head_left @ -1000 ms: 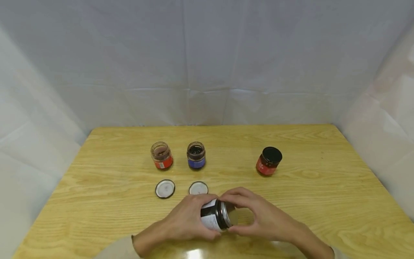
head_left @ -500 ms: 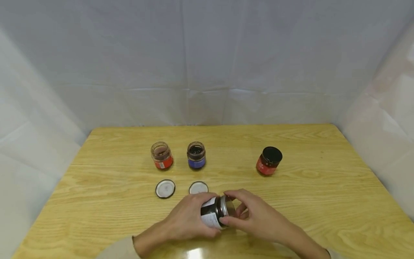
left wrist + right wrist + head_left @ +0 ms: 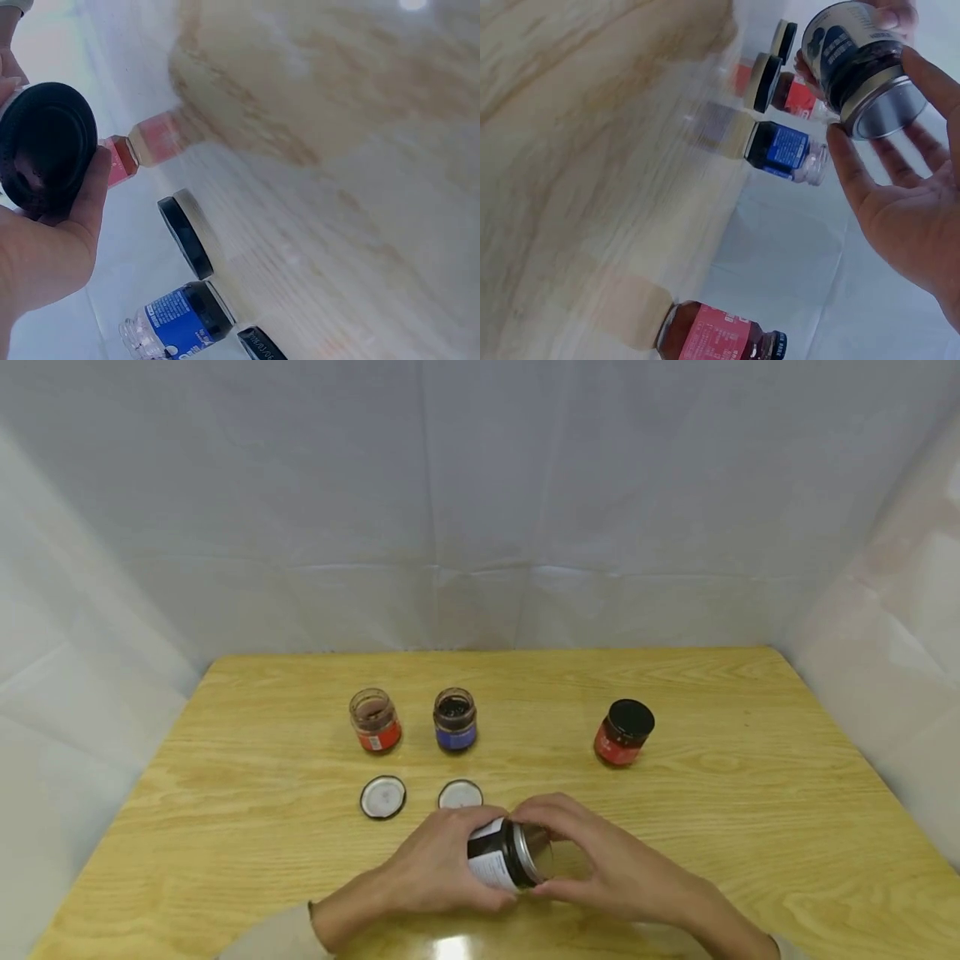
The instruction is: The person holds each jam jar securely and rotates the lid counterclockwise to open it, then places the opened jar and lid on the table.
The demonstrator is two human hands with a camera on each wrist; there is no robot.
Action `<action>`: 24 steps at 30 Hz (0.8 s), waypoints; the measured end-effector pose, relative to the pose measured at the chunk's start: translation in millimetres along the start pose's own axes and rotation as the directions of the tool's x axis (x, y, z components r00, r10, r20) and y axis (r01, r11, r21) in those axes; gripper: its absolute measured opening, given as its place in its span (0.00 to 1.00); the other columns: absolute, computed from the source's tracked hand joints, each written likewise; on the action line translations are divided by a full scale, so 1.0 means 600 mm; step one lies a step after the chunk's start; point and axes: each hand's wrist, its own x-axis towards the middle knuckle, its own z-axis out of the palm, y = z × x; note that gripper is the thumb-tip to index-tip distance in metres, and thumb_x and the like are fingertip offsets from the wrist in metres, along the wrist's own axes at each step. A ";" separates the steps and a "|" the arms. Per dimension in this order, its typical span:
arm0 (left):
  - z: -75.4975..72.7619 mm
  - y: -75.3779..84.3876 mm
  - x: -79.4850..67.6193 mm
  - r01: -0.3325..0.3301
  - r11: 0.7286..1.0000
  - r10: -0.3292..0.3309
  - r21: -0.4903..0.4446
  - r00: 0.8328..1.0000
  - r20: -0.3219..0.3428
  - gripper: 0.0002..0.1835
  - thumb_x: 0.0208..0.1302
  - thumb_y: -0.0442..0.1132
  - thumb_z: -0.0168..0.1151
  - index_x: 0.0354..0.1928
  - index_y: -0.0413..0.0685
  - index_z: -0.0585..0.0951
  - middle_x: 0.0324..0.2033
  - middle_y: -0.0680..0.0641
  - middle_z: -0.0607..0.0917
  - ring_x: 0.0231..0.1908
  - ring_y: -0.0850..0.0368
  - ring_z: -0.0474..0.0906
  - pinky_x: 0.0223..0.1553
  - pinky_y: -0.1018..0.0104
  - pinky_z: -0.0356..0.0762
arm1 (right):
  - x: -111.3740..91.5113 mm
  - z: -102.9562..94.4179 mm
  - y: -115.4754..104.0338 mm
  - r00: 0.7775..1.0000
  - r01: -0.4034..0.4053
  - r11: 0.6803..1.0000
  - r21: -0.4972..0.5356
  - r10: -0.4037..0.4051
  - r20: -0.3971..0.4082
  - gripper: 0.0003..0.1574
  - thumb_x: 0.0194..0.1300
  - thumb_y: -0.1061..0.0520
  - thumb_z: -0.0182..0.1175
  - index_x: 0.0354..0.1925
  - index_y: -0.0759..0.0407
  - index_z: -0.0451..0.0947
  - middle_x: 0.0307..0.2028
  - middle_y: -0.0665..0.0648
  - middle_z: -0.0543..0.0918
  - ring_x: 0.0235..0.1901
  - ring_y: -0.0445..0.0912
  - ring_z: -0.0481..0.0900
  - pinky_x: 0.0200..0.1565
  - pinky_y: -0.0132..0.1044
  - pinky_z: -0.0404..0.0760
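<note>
My left hand (image 3: 431, 867) grips a dark glass jar (image 3: 491, 862) with a white label, tipped on its side above the table. Its silver lid (image 3: 534, 852) faces right. At the lid's edge, my right hand (image 3: 618, 864) pinches with the fingers at the far side and the thumb at the near side. The right wrist view shows the silver lid (image 3: 889, 109) between thumb and fingertips, the palm apart from it. In the left wrist view the jar's round dark base (image 3: 49, 142) faces the camera, and most of the left fingers are hidden behind it.
Behind the hands stand two lidless jars, one red-labelled (image 3: 377, 727) and one blue-labelled (image 3: 455, 727). Two loose lids (image 3: 383, 797) lie in front of them, undersides up. A red-labelled jar (image 3: 621, 739) with its black lid on stands to the right. White sheets surround the wooden table (image 3: 750, 827).
The right hand first turned over the lid, thumb coming across the near side, then turned back to about its earlier pose. The left hand and jar have hardly moved.
</note>
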 end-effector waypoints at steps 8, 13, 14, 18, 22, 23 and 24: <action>0.002 0.001 0.001 0.007 1.000 -0.007 0.010 1.000 -0.011 0.28 0.34 0.50 0.76 0.44 0.62 0.78 0.29 0.63 0.77 0.27 0.68 0.74 0.26 0.72 0.73 | -0.002 0.001 -0.005 0.997 -0.074 0.994 -0.084 0.071 -0.030 0.45 0.58 0.36 0.64 0.69 0.36 0.57 0.64 0.44 0.62 0.57 0.42 0.69 0.55 0.43 0.73; 0.005 0.002 0.002 0.009 0.999 -0.008 0.034 0.999 -0.035 0.27 0.34 0.50 0.75 0.42 0.62 0.78 0.29 0.64 0.77 0.26 0.68 0.73 0.25 0.72 0.72 | 0.004 0.012 -0.016 0.958 -0.279 0.959 -0.054 0.275 -0.078 0.41 0.61 0.30 0.56 0.68 0.34 0.59 0.57 0.40 0.68 0.46 0.37 0.74 0.45 0.40 0.78; 0.005 0.002 0.002 0.008 0.999 -0.007 0.041 0.999 -0.039 0.26 0.34 0.50 0.75 0.42 0.62 0.78 0.28 0.64 0.77 0.26 0.68 0.73 0.25 0.73 0.72 | 0.006 0.013 -0.018 0.952 -0.299 0.953 -0.043 0.295 -0.080 0.40 0.61 0.30 0.55 0.68 0.37 0.61 0.55 0.41 0.70 0.44 0.37 0.74 0.43 0.39 0.78; 0.006 0.002 0.001 -0.004 0.998 0.006 0.055 0.999 -0.044 0.27 0.34 0.51 0.75 0.42 0.62 0.78 0.29 0.64 0.77 0.26 0.68 0.73 0.25 0.73 0.71 | 0.009 0.015 -0.021 0.948 -0.311 0.950 0.005 0.311 -0.073 0.39 0.61 0.31 0.57 0.63 0.47 0.68 0.49 0.42 0.73 0.40 0.39 0.75 0.41 0.37 0.78; 0.005 0.002 -0.001 -0.017 0.998 0.019 0.055 0.999 -0.041 0.27 0.34 0.51 0.76 0.42 0.62 0.78 0.29 0.64 0.77 0.26 0.68 0.73 0.25 0.73 0.72 | 0.005 0.014 -0.014 0.957 -0.277 0.958 0.074 0.282 -0.062 0.36 0.59 0.34 0.61 0.62 0.43 0.69 0.50 0.42 0.73 0.42 0.40 0.76 0.44 0.38 0.78; 0.004 0.002 -0.002 -0.019 0.998 0.021 0.055 0.999 -0.040 0.27 0.34 0.52 0.76 0.42 0.62 0.78 0.29 0.64 0.77 0.26 0.68 0.73 0.25 0.73 0.72 | 0.004 0.014 -0.011 0.962 -0.262 0.961 0.087 0.268 -0.060 0.35 0.59 0.35 0.62 0.62 0.42 0.68 0.50 0.42 0.73 0.43 0.40 0.76 0.45 0.39 0.78; 0.004 0.002 -0.002 -0.021 0.998 0.023 0.057 0.999 -0.040 0.28 0.34 0.52 0.76 0.42 0.62 0.78 0.29 0.64 0.77 0.26 0.69 0.73 0.25 0.73 0.72 | 0.003 0.014 -0.009 0.966 -0.246 0.965 0.094 0.252 -0.062 0.35 0.59 0.36 0.62 0.62 0.41 0.68 0.51 0.42 0.73 0.44 0.40 0.76 0.45 0.38 0.78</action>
